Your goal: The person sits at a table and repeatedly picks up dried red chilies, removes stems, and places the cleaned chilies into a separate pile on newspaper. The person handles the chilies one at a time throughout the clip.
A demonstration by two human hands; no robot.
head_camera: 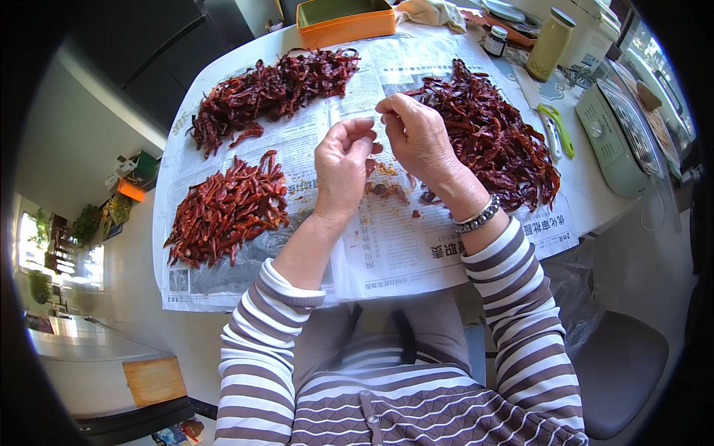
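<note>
My left hand (341,167) and my right hand (419,139) are raised close together above the newspaper (401,245), fingers curled and fingertips nearly meeting. A small dark red piece shows beside the left thumb; I cannot tell whether it is held. The right fingertips are pinched, and what is between them is hidden. Below lie pale yellow seeds with chili scraps (387,191). A large heap of dark dried chilies (491,134) spreads by my right hand. Farther left is another dark heap of dried chilies (273,89), with a brighter red heap (228,209) nearer me.
An orange box (346,28) stands at the far edge beside a cloth (432,14). Along the right are a small dark jar (495,41), a yellowish lidded bottle (550,44), a green-handled peeler (558,131) and a pale green appliance (611,139). A dark chair (619,373) sits at lower right.
</note>
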